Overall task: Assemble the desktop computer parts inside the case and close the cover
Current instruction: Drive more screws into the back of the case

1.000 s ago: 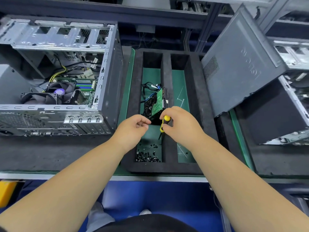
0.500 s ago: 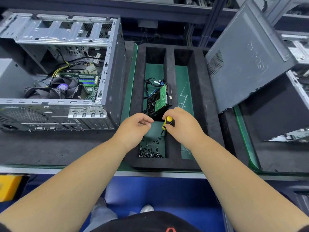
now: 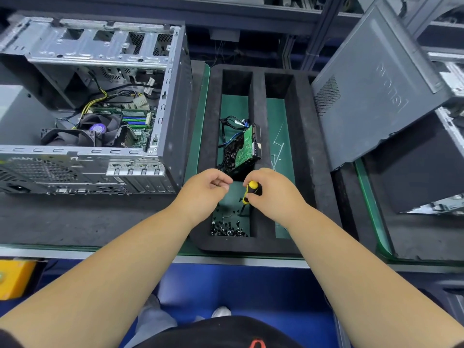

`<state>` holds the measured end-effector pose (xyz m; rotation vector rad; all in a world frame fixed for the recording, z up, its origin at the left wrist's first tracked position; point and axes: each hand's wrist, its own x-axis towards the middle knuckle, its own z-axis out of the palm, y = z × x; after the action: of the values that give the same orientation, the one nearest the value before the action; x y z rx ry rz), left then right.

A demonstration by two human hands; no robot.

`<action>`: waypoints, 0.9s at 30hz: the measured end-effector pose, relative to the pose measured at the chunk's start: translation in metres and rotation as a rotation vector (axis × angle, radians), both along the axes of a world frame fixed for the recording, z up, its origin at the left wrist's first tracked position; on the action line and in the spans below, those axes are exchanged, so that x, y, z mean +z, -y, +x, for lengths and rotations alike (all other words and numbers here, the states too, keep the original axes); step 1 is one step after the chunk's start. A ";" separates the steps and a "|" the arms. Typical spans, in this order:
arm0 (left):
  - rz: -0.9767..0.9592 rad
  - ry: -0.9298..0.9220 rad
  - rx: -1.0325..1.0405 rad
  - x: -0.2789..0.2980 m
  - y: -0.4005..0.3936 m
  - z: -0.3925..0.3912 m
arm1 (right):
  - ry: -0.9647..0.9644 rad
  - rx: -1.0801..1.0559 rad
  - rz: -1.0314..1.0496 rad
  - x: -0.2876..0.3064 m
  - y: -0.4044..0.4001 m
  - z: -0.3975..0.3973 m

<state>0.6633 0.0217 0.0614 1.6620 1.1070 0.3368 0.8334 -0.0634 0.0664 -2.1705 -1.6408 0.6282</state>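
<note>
- Fingers first: on our right hand (image 3: 272, 190) they curl round a yellow-and-black screwdriver (image 3: 249, 193), handle up, shaft slanting down and to the left toward the tray floor.
- Our left hand (image 3: 206, 189) has thumb and fingertips drawn together just left of the screwdriver; whether a screw sits between them we cannot tell — nothing shows in the pinch.
- Both hands hover over the near end of the left slot of a black foam tray (image 3: 303, 156), which has 2 long slots with green floors.
- Loose black screws (image 3: 227, 228) lie heaped at the near end of that slot, directly below and slightly nearer us than the hands.
- A hard drive (image 3: 242, 150), green circuit board up and leaning against the middle divider, lies just beyond the hands in the same slot, its long axis running away from us; a tangle of blue and black cables (image 3: 234, 123) lies at its far end.
- The open computer case (image 3: 100, 109) stands well to the left, fan and board visible inside, so our left hand is the nearer one to it.
- The grey side cover (image 3: 376, 84) leans off to the right, not yet fitted.
- We judge the coming move turns on this: drive and screws lie beneath the hands, while their destination lies leftward — a carry across the tray's left wall.
</note>
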 end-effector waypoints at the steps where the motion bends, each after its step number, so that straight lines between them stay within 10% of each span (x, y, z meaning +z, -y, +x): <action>1: -0.001 -0.006 -0.003 0.000 0.000 0.000 | -0.004 -0.002 0.009 0.001 0.000 0.001; 10: -0.065 -0.050 0.001 -0.003 -0.003 0.007 | -0.159 -0.132 0.170 0.043 0.001 0.014; 21: -0.773 0.316 0.333 0.024 -0.002 0.034 | -0.405 -0.243 0.419 0.108 0.020 0.028; 27: -0.835 0.463 0.340 0.041 -0.002 0.039 | -0.418 -0.267 0.490 0.124 0.026 0.032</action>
<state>0.7028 0.0232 0.1021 0.6169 0.9739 0.3801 0.8656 -0.0890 0.1903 -1.7165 -1.1178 0.4929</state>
